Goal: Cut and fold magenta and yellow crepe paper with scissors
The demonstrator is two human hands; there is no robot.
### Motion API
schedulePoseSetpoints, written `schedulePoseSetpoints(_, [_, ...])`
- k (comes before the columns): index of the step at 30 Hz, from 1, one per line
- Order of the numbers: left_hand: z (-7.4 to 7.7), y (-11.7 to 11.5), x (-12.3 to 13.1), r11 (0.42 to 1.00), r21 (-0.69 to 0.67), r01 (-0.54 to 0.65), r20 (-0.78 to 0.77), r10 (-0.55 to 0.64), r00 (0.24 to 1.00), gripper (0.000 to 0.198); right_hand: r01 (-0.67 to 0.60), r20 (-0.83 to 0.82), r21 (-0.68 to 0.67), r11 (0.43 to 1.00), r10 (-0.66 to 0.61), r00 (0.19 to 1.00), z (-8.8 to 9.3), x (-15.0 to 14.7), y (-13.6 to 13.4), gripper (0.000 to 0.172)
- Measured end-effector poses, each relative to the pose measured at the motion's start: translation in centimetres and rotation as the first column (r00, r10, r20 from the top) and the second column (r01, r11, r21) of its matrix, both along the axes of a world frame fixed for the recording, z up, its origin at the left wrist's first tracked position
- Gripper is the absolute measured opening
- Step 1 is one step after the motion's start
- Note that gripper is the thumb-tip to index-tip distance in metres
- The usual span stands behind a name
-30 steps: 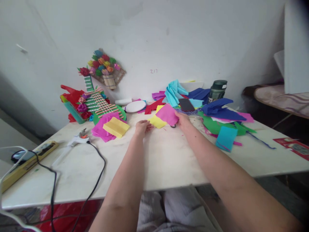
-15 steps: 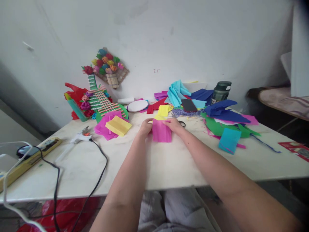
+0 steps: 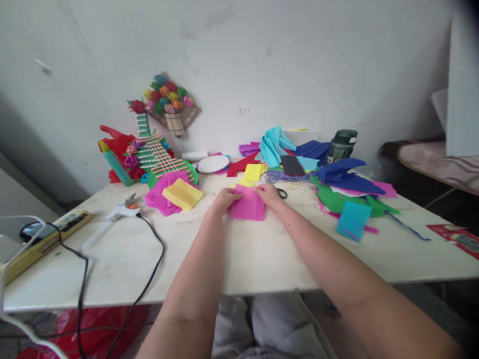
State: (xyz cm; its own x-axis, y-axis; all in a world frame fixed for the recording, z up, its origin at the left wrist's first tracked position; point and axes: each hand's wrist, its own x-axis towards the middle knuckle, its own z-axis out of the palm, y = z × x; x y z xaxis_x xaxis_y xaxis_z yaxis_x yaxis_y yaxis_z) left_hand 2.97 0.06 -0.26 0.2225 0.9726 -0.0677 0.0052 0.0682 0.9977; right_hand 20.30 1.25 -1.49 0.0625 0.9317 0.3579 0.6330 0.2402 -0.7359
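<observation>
A roughly square piece of pink crepe paper (image 3: 247,205) is held between both hands over the middle of the table. My left hand (image 3: 225,199) pinches its left edge, thumb on top. At the upper right edge, my right hand (image 3: 268,194) grips the same sheet with closed fingers. Just behind it lie yellow paper pieces (image 3: 254,172). Beside my right hand a black scissor handle (image 3: 282,193) shows; the rest of the scissors is hidden.
Left stand a decorated paper guitar (image 3: 160,154), yellow paper (image 3: 182,194) on pink sheets, and a glue gun (image 3: 125,210) with a trailing black cord. Behind lie a phone (image 3: 292,165) and coloured paper. A dark bottle (image 3: 342,144) and blue paper (image 3: 354,220) are at right.
The pink paper looks wider on its left side, and my left hand's thumb has come over its left edge. My right hand stays near the upper right edge.
</observation>
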Motion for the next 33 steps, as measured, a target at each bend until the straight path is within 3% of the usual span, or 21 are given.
schedulePoseSetpoints(4, [-0.1, 0.2, -0.2, 0.998, 0.026, -0.062, -0.136, 0.065, 0.989, 0.018, 0.117, -0.022, 0.067, 0.991, -0.116, 0.993, 0.6, 0.6, 0.0, 0.044])
schedulePoseSetpoints(7, [0.3, 0.0, -0.1, 0.993, 0.070, -0.092, -0.241, 0.106, 0.965, 0.014, 0.194, 0.220, 0.099, 0.976, -0.212, 0.952, 0.8, 1.1, 0.2, 0.033])
schedulePoseSetpoints(10, [0.6, -0.2, 0.0, 0.993, 0.085, -0.079, -0.329, 0.103, 0.939, 0.014, 0.160, 0.437, 0.139, 0.977, -0.206, 0.876, 0.4, 1.4, 0.4, 0.029])
schedulePoseSetpoints(16, [0.6, -0.1, 0.0, 0.989, 0.136, -0.062, -0.448, 0.117, 0.886, 0.018, 0.188, 0.611, 0.111, 0.976, -0.216, 0.762, -0.7, 1.2, 0.9, 0.027])
schedulePoseSetpoints(21, [0.6, 0.0, 0.0, 0.978, 0.190, -0.089, -0.509, 0.176, 0.842, 0.016, 0.272, 0.578, 0.108, 0.956, -0.283, 0.766, -0.8, 1.1, 1.3, 0.023])
schedulePoseSetpoints(26, [0.5, 0.2, -0.1, 0.967, 0.224, -0.122, -0.557, 0.230, 0.798, 0.012, 0.335, 0.448, 0.076, 0.939, -0.333, 0.830, -0.5, 1.5, 1.5, 0.023])
schedulePoseSetpoints(33, [-0.2, 0.7, -0.6, 0.953, 0.188, -0.238, -0.384, 0.294, 0.875, 0.011, 0.392, 0.141, 0.036, 0.919, -0.393, 0.909, 0.5, 2.0, 1.3, 0.020])
